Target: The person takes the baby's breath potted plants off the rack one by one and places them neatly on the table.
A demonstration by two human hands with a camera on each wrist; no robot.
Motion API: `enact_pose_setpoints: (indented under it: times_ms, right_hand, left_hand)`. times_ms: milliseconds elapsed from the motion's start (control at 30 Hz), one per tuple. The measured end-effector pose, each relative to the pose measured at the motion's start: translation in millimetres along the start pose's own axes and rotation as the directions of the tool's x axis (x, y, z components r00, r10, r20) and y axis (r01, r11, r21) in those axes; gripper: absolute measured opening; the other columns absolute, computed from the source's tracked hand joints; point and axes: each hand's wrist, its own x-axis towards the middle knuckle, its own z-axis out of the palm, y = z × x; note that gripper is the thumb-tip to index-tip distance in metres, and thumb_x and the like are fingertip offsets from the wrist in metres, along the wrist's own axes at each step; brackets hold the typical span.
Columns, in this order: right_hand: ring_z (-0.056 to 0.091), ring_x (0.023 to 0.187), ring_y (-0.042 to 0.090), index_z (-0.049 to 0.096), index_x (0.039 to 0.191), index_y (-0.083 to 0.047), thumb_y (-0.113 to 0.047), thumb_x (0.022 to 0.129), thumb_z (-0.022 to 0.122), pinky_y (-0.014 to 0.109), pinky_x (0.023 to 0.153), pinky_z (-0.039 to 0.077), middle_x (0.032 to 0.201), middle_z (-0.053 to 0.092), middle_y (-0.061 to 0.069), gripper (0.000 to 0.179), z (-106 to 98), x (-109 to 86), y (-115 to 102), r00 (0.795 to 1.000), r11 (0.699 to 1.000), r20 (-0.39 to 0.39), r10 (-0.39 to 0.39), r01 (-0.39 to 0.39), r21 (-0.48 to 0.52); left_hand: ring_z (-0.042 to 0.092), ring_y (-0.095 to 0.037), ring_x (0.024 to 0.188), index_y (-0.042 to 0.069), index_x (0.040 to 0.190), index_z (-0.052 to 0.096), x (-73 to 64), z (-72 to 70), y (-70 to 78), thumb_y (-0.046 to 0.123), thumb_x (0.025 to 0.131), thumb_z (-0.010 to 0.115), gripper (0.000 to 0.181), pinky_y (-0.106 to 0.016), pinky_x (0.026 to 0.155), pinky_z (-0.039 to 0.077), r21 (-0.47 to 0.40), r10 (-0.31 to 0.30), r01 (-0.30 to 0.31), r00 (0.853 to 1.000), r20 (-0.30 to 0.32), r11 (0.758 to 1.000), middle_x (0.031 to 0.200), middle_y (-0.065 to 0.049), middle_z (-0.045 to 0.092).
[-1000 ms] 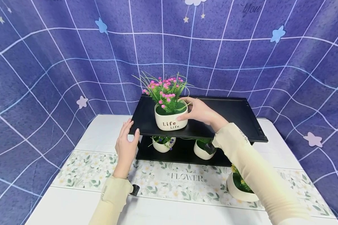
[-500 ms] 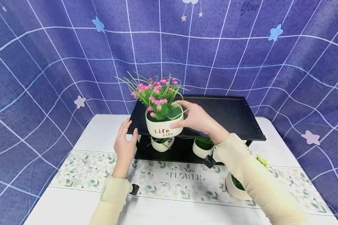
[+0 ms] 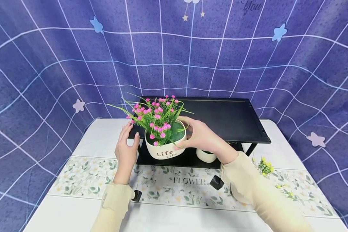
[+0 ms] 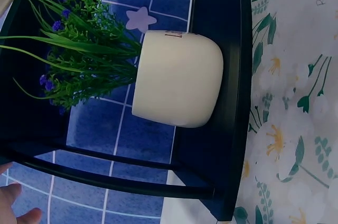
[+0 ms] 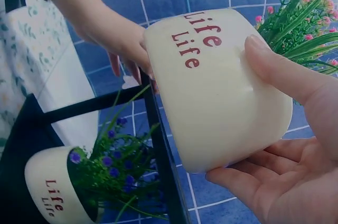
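My right hand [image 3: 204,137] grips a potted plant [image 3: 164,151] by the right side of its cream pot, thumb on the front and fingers behind. Pink flowers and long green blades rise from it, and "Life" is printed on the pot. It hangs in front of the upper board of a black two-tier shelf [image 3: 220,119]. My left hand [image 3: 125,151] touches that board's left front corner, fingers along the side and thumb at the front. In the left wrist view, a purple-flowered potted plant [image 4: 179,78] stands on the lower board; the pink one covers it in the head view.
Another cream pot [image 3: 206,157] stands on the lower board, partly behind my right hand. A yellow-flowered plant [image 3: 265,167] is on the table at the right, its pot mostly behind my sleeve. A floral runner [image 3: 188,193] crosses the white table; a blue curtain [image 3: 174,48] hangs behind.
My right hand has taken the pink-flowered plant from over the upper board, forward and down past its front edge, slightly left. My left hand stays at the shelf corner.
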Motion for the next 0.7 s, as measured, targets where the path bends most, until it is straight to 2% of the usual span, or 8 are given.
enact_pose_setpoints:
  times_ms: [133, 233, 400, 600, 700]
  right_hand:
    - [0.068, 0.105, 0.023, 0.038, 0.148, -0.011, -0.019, 0.07, 0.086, 0.04, 0.093, 0.054, 0.131, 0.06, 0.013, 0.092, 2.7, -6.6, 3.7, 1.0, 0.999, 0.011, 0.015, -0.014, -0.031]
    - [0.062, 0.118, 0.027, 0.034, 0.15, -0.01, -0.018, 0.072, 0.085, 0.039, 0.098, 0.052, 0.144, 0.049, 0.013, 0.094, 4.3, -10.9, 7.2, 0.998, 0.999, 0.024, 0.05, -0.049, -0.015]
    - [0.057, 0.124, 0.029, 0.03, 0.152, -0.009, -0.017, 0.072, 0.085, 0.038, 0.1, 0.05, 0.15, 0.043, 0.013, 0.097, 6.3, -18.3, 12.6, 0.994, 0.995, 0.048, 0.094, -0.095, 0.029]
    - [0.051, 0.132, 0.027, 0.037, 0.149, -0.01, -0.02, 0.071, 0.086, 0.037, 0.097, 0.053, 0.149, 0.046, 0.009, 0.092, 11.8, -26.9, 22.3, 0.998, 0.999, 0.057, 0.036, -0.037, 0.016]
    - [0.048, 0.135, 0.025, 0.04, 0.147, -0.011, -0.021, 0.07, 0.087, 0.038, 0.095, 0.053, 0.147, 0.048, 0.008, 0.09, 15.5, -30.4, 27.1, 0.998, 1.0, 0.057, 0.018, -0.019, 0.016]
  left_hand:
    - [0.041, -0.023, 0.141, 0.016, 0.131, 0.061, -0.3, 0.1, 0.6, 0.028, 0.092, 0.063, 0.041, -0.052, 0.103, 0.042, 0.004, -0.016, 0.016, 1.0, -0.005, 1.0, 0.145, 0.001, 0.053]
    - [0.042, -0.024, 0.141, 0.014, 0.132, 0.061, -0.5, 0.5, 0.5, 0.027, 0.091, 0.063, 0.042, -0.052, 0.104, 0.041, 0.009, -0.024, 0.024, 1.0, -0.012, 1.0, 0.145, -0.002, 0.053]
    - [0.043, -0.025, 0.14, 0.013, 0.13, 0.062, -0.5, 1.7, 0.2, 0.023, 0.09, 0.064, 0.042, -0.051, 0.103, 0.042, 0.006, -0.02, 0.02, 1.0, -0.024, 1.0, 0.143, -0.001, 0.055]
    - [0.042, -0.025, 0.141, 0.015, 0.131, 0.061, -0.4, 1.7, 0.5, 0.018, 0.086, 0.064, 0.046, -0.053, 0.097, 0.045, 0.0, -0.02, 0.02, 1.0, -0.014, 1.0, 0.144, 0.0, 0.054]
    - [0.043, -0.025, 0.14, 0.014, 0.132, 0.061, -0.1, 2.0, -0.1, 0.02, 0.088, 0.064, 0.044, -0.053, 0.098, 0.045, 0.007, -0.019, 0.019, 1.0, -0.017, 1.0, 0.144, 0.001, 0.054]
